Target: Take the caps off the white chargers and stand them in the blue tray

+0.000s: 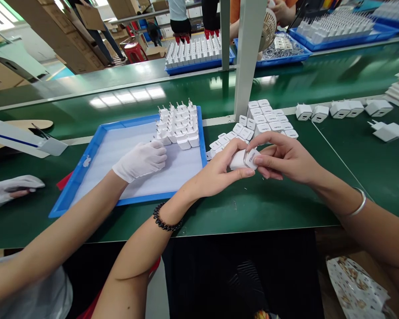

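My left hand (pixel 216 174) is closed round a white plug charger (pixel 237 160), thumb below and fingers above. At the charger's right end sits a small white cap (pixel 252 158) with grey print. My right hand (pixel 291 160) pinches this cap between thumb and fingers; whether cap and charger are joined I cannot tell. Just behind my hands lie rows of white printed caps (pixel 271 118), with a looser group (pixel 223 141) at their left. Several white chargers (pixel 342 109) stand in a line to the right, and one with pins (pixel 388 131) lies on its side.
A co-worker's white-gloved hand (pixel 142 160) reaches over a blue tray (pixel 146 197) holding upright chargers (pixel 177 124); the other gloved hand (pixel 13 190) rests further left. A white post (pixel 248 57) rises behind the caps. More filled blue trays (pixel 199 66) line the far side.
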Demonstrator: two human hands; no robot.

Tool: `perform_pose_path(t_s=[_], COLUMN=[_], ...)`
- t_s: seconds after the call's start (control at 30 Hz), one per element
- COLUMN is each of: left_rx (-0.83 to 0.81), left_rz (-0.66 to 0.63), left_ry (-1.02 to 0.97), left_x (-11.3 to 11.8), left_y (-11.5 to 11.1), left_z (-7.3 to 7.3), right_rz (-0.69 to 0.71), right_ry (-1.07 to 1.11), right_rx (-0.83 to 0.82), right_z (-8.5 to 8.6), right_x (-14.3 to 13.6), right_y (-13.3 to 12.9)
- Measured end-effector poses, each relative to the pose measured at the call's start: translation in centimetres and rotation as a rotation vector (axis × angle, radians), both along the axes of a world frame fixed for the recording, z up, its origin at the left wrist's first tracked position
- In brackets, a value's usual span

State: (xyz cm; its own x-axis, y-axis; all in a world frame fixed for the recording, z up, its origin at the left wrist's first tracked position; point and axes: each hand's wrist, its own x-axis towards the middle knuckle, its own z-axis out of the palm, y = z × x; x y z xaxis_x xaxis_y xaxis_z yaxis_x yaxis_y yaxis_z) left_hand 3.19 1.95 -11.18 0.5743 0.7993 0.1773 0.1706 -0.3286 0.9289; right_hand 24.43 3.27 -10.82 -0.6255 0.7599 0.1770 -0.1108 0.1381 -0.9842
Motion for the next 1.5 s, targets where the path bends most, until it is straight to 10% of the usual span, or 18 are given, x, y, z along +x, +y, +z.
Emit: perform_pose_path(t_s=[0.93,1.5], left_rx=[0.176,0.089], left_rz=[-0.1,-0.104], left_ry=[0.22,0.036], left_x=[-0.4,0.5], left_y=[0.0,-0.3], left_z=[0.5,-0.7], right_rz=[0.206,0.052], right_ry=[-0.138,-0.192], right_rx=[-0.219,-0.142], right_z=[0.0,-0.1], right_x=[0.7,0.4], right_y=[1.0,0.5])
